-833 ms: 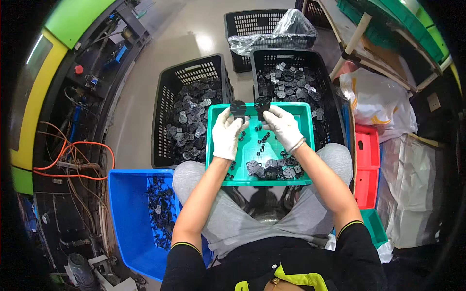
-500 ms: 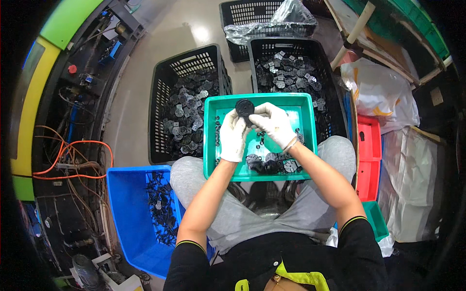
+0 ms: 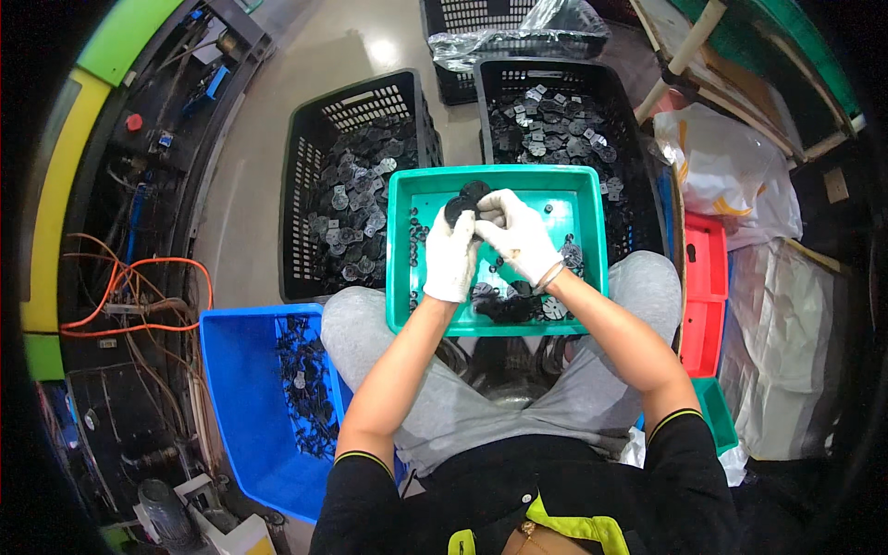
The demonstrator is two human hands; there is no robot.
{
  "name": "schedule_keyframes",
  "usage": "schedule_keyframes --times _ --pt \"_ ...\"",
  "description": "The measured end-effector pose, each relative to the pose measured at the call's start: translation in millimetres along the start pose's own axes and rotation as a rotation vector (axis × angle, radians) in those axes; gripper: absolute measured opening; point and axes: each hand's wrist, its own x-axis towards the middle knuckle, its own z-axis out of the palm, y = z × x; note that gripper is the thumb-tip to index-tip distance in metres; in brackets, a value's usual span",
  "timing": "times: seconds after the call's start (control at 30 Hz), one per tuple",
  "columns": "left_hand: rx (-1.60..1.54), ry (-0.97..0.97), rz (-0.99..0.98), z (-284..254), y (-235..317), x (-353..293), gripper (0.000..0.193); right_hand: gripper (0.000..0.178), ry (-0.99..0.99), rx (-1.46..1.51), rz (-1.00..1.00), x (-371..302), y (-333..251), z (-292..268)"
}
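Both my hands wear white gloves and work close together over a green tray (image 3: 592,250) on my lap. My left hand (image 3: 450,259) is closed on a black round plastic part (image 3: 457,211). A second dark round piece (image 3: 475,190) shows just beyond it, against the fingertips of my right hand (image 3: 518,239), which are bent and pressed together. Whether the two pieces are joined is hidden by the gloves. In the tray, more black round parts (image 3: 518,308) are heaped at the near side, and small black pieces (image 3: 413,250) lie along the left wall.
Ahead stand two black crates (image 3: 301,203) (image 3: 638,199) of dark flat parts. A blue bin (image 3: 240,398) with thin black pieces is at my left, near a machine (image 3: 120,231) and an orange hose (image 3: 199,268). Red trays (image 3: 703,305) and white bags (image 3: 740,176) line the right.
The black round part has tipped and come lower in my hands, and a second dark piece now shows beside it. My right fingers have curled in. The view has shifted slightly.
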Motion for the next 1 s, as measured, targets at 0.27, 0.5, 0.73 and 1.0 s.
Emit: schedule_keyframes --times 0.27,0.5,0.73,1.0 --pt "-0.337 0.174 -0.008 -29 -3 14 0.029 0.034 -0.061 0.308 0.136 5 1 -12" --pt "-1.286 -0.345 -0.181 -114 74 47 0.057 0.04 -0.174 0.702 0.178 9 3 -16" --pt "0.433 0.099 0.077 -8 32 3 0.039 0.029 0.062 0.253 0.082 0 -15 -10" --pt "0.331 -0.047 0.092 21 25 -16 0.059 0.032 0.114 -0.442 -0.582 -7 -21 -8"
